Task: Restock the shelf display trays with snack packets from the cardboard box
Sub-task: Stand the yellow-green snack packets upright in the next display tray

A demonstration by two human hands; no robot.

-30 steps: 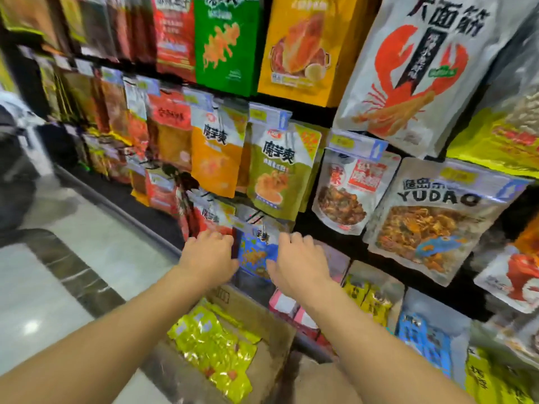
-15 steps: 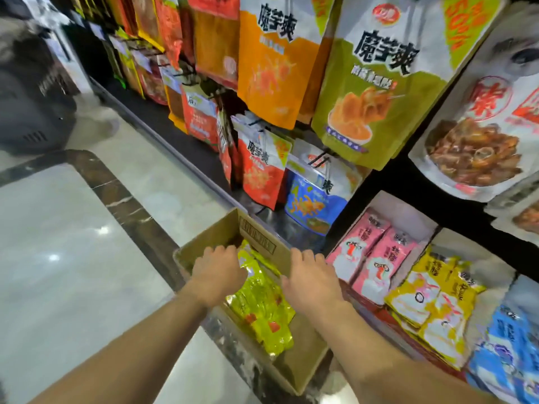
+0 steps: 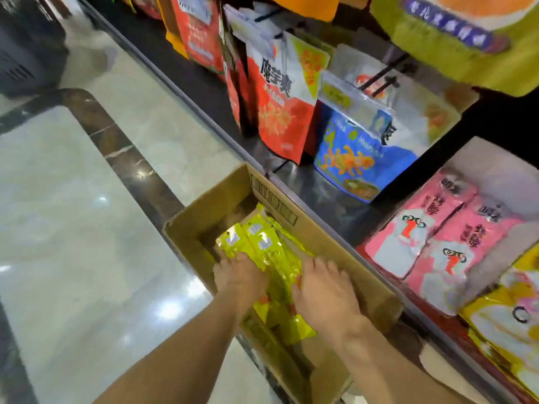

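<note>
An open cardboard box (image 3: 215, 205) stands on the floor against the shelf base, holding several shiny yellow-green snack packets (image 3: 267, 246). My left hand (image 3: 237, 277) is inside the box, its fingers pressed on the left side of the packet stack. My right hand (image 3: 326, 290) lies on the right side of the same stack, fingers spread along the box's inner wall. Whether either hand grips a packet is unclear. On the low shelf to the right, a display tray (image 3: 495, 173) holds pink packets (image 3: 431, 228).
Red (image 3: 280, 112) and blue (image 3: 353, 158) pouches hang on pegs above the box. Yellow packets (image 3: 507, 322) fill a tray at the far right. The shelf's dark metal ledge (image 3: 320, 185) runs behind the box. Glossy tiled floor (image 3: 73, 228) lies to the left.
Both hands dropped from the hanging blue pouch down into the box and now rest on the yellow-green packets. My view tilted down toward the box.
</note>
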